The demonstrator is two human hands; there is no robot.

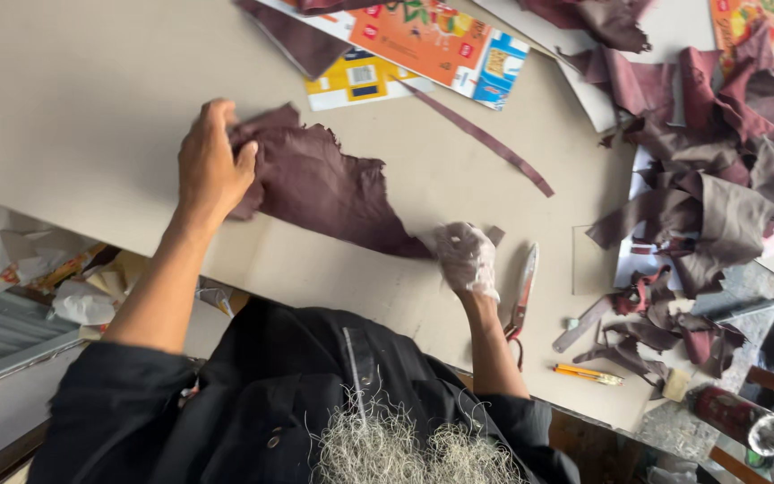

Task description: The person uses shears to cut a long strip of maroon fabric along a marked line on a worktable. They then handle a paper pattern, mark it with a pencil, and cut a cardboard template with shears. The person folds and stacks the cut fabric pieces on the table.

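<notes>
Leather piece [320, 188] lies flat on desk [91, 108], left hand [212, 166] pressing its edge, grip released; right hand [466, 258] pinches its corner. Scissors [523, 291] lie just beside; scrap heap [700, 179] and loose strip [485, 139] lie farther off.

Left hand [212, 166] bare, no glove. Right hand [466, 258] in a thin, clear, crinkled plastic glove ending at the wrist. Past both forearms, black sleeves pushed up near the elbows. Black garment with small buttons and a seam.
</notes>
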